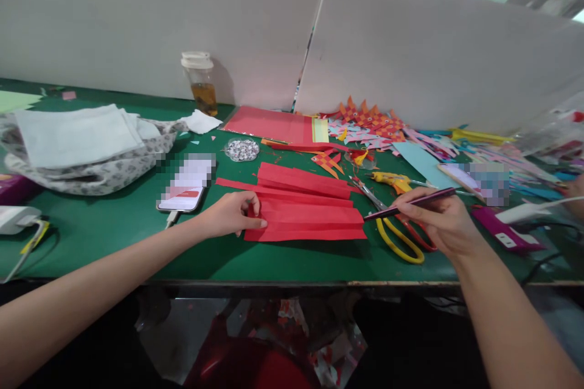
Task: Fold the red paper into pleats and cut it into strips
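Red creased paper, at clock centre, twelve towards the wall, over green table. Judged light, thin, springy along the folds, easily crumpled or torn. Best taken lightly by the flat ends, at nine and three. Left hand at nine: grasping the paper's end, thumb on top, fingers curled. Right hand at three: fingers closed round dark pen-shaped tool, tip close beside the paper; contact, cannot tell. Scissors between three and four. Phone between nine and ten.
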Available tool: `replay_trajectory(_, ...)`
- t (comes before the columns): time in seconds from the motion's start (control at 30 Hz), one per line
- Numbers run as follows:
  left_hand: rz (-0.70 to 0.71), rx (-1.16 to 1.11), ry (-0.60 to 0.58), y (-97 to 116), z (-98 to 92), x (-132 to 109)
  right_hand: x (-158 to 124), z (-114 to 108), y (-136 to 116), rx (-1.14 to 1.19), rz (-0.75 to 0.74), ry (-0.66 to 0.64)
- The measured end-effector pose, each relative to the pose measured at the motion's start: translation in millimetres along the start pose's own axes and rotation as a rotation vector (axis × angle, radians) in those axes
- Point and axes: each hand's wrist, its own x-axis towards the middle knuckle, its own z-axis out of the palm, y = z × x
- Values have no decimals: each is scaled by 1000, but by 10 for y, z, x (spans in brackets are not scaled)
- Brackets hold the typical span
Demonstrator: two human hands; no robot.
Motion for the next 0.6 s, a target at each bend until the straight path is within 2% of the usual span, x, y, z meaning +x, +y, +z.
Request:
replay_trajectory(0.13,38,4,94,69,-15,-13,29,91,-22,-141,47,13)
replay_trajectory(0.2,83,85,137,123,-39,-29,47,132,-32,-203,42,155)
replay_trajectory(0.27,109,232,155,172,-75,-53,62,162,-37,-176,-30,334)
replay_trajectory(0.33,88,434,161,208,-117,-83,71,184,-40,-52,-86,384)
replay_trajectory(0.4,54,649,168,225,-159,-110,68,214,-45,43,-66,236)
replay_trajectory(0.5,33,859,170,223,-216,-134,44,288,-61,20,18,-53)
replay_trajectory(0.6,26,960,174,229,-249,-146,16,378,-76,-2,38,-151)
